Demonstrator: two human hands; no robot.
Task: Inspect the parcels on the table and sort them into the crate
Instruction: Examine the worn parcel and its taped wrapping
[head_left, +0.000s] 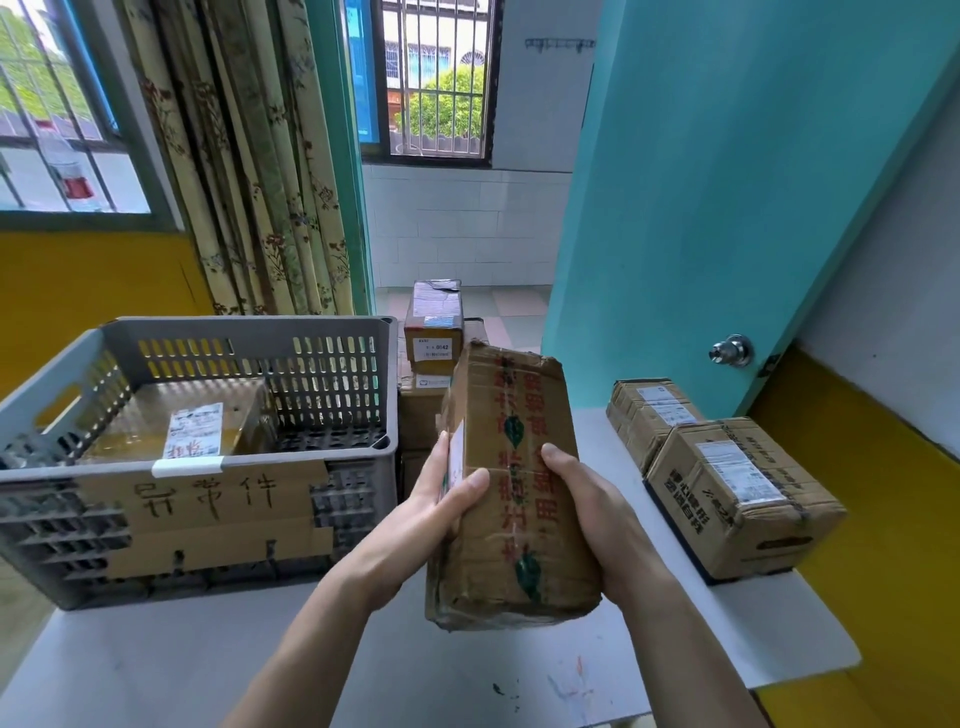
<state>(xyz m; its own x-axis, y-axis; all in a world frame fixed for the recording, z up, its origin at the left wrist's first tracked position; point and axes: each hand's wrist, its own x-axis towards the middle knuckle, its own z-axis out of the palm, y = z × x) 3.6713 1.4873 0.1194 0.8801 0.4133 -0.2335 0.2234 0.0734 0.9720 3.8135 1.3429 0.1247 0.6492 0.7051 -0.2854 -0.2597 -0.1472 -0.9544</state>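
Observation:
I hold a long, taped cardboard parcel (511, 483) with red characters above the white table (156, 670), tilted with its far end up. My left hand (447, 499) grips its left side, thumb on top. My right hand (587, 514) grips its right side, thumb on the top face. To the left stands a grey slotted crate (208, 525) with a cardboard sign on its front; a flat taped parcel (192, 423) with a white label lies inside. Two more brown parcels, a near parcel (743, 499) and a far parcel (652, 415), sit at the table's right edge.
A stack of boxes (434, 332) stands behind the table, past the crate's right end. A turquoise door (727, 208) with a metal knob (731, 351) is open at the right. Curtains and a barred window are behind the crate.

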